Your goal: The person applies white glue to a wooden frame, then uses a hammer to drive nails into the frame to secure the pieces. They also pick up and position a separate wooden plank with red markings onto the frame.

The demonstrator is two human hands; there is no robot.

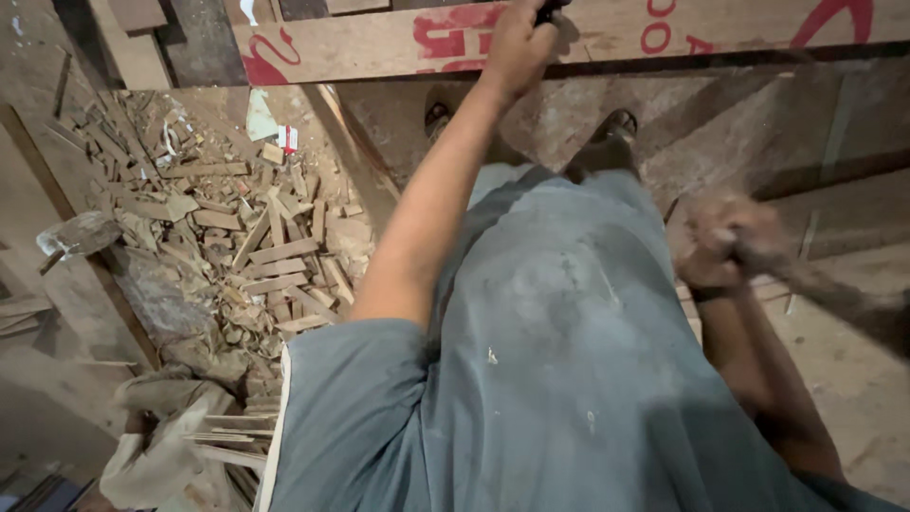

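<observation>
Plank work at the bench edge

Left hand is curled tight round a small dark tool, pressed against the wooden plank with red markings. I see my right hand fisted on a blurred handle — low, beside my hip. I judge a marking or cutting step is underway — steadiness comes next.

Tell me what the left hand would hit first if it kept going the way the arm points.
The left hand already rests against the wooden plank with red markings, clasping something small and dark. Going straight on, it would likely press into that plank first, though depth is hard to judge.
</observation>
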